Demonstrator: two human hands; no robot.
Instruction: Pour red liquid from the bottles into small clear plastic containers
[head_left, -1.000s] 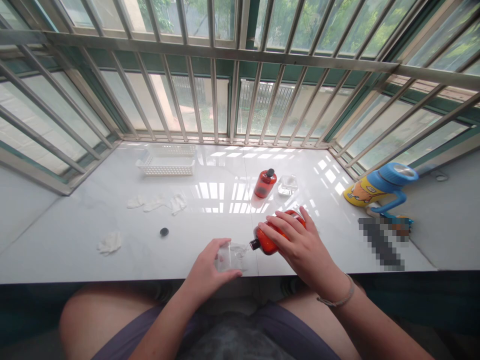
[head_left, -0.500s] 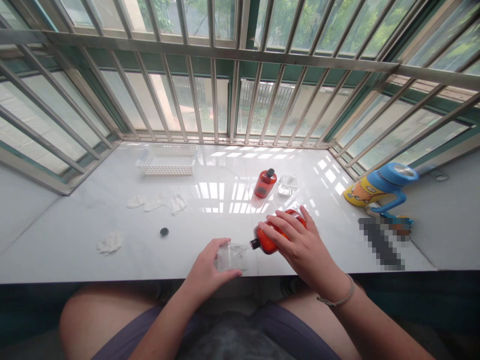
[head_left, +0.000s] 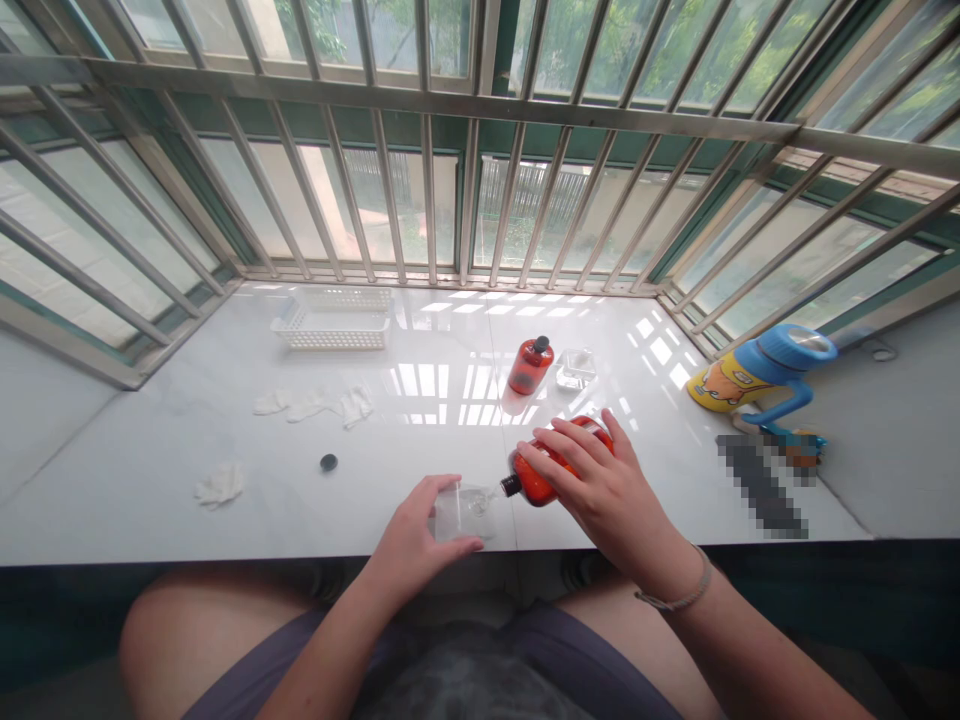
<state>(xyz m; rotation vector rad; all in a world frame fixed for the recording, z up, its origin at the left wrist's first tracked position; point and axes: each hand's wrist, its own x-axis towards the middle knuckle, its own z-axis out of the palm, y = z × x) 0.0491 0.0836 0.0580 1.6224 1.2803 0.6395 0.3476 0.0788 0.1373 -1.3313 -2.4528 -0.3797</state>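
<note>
My right hand [head_left: 592, 470] is wrapped round a red bottle [head_left: 534, 484], tipped nearly on its side with its black uncapped neck pointing left. Clear liquid runs from the neck into a clear plastic container [head_left: 465, 512]. Thumb and fingers of my left hand [head_left: 420, 527] grip that container from the left, near the front edge of the white counter [head_left: 285, 525]. A loose black cap [head_left: 328, 463] lies to the left of my left hand. Behind the tipped bottle stands a second red bottle [head_left: 530, 367] with its black cap on, beside another clear container [head_left: 576, 370].
A white perforated basket [head_left: 334, 335] sits at the back left. Crumpled white tissues [head_left: 311, 405] lie in front of it, with another white tissue [head_left: 219, 486] nearer me. On the right stand a blue and yellow flask [head_left: 757, 370] and a blurred dark object. Metal bars [head_left: 450, 105] line the window.
Hardly anything differs. Both hands keep their hold on the bottle and the container, and the liquid stream from the neck shows a little more clearly now.
</note>
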